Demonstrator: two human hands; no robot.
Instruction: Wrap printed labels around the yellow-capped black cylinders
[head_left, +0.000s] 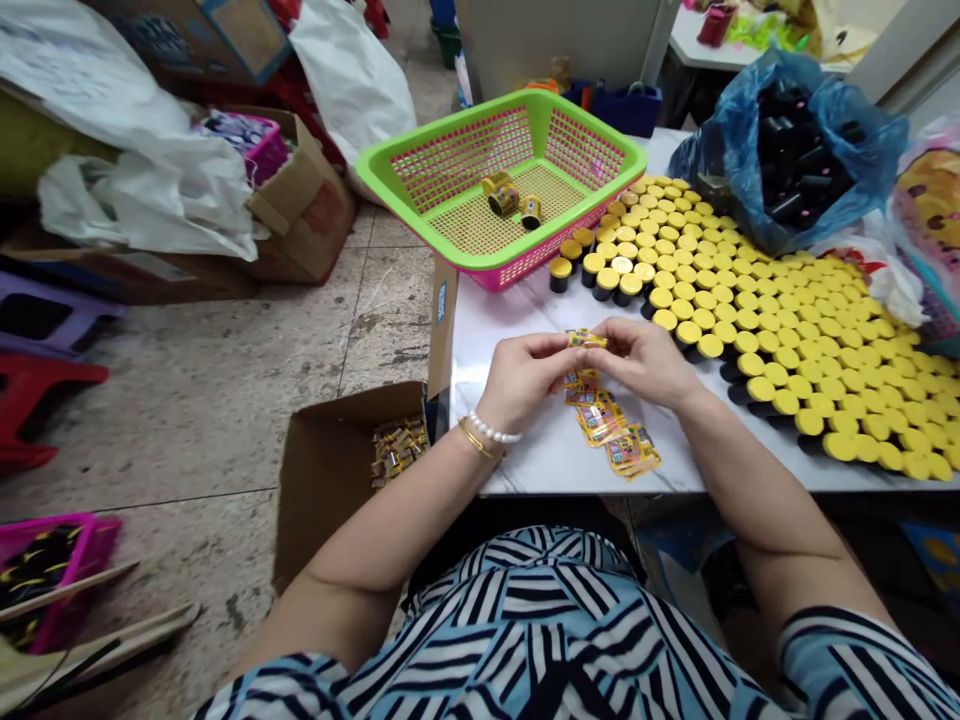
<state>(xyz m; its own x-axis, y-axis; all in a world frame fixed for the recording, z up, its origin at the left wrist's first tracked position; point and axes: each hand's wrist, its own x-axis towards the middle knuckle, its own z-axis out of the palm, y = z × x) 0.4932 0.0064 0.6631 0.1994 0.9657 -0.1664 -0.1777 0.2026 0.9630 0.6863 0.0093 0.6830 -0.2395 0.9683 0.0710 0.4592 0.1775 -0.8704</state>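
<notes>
My left hand [525, 378] and my right hand [646, 360] are both pinched on one small yellow printed label [586, 339], held just above the white table [525, 460]. Under the hands lies a fanned strip of the same labels [616, 435]. To the right, many black cups with yellow caps [780, 320] stand packed together on the table. A green and pink basket [501, 165] at the table's far left holds a few labelled cups [510, 196].
A blue plastic bag of black cups [802, 150] sits at the back right. An open cardboard box [352, 470] with small yellow pieces stands on the floor left of the table. Boxes, white bags and plastic stools crowd the left floor.
</notes>
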